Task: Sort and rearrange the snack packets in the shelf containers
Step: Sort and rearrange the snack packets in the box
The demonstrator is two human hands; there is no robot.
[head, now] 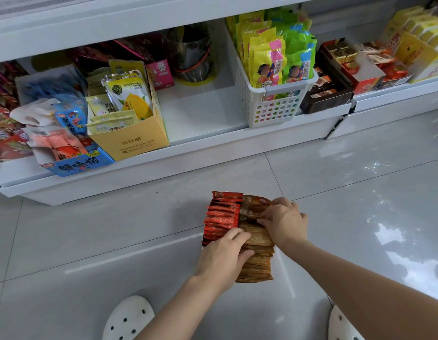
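Two rows of snack packets stand side by side on the floor tiles: red packets (221,215) on the left, brown packets (258,266) on the right. Whatever container holds them is hidden beneath them. My left hand (222,258) reaches in from below, its fingers curled over the seam between the rows and onto the brown packets. My right hand (285,222) comes from the right, and its fingertips pinch the tops of the brown packets near the far end.
The white low shelf (203,111) has a bare gap in the middle. A yellow carton (129,138) of pouches and a blue box (75,165) stand left of it. A white perforated basket (274,106) stands right. White clogs (129,320) flank my arms.
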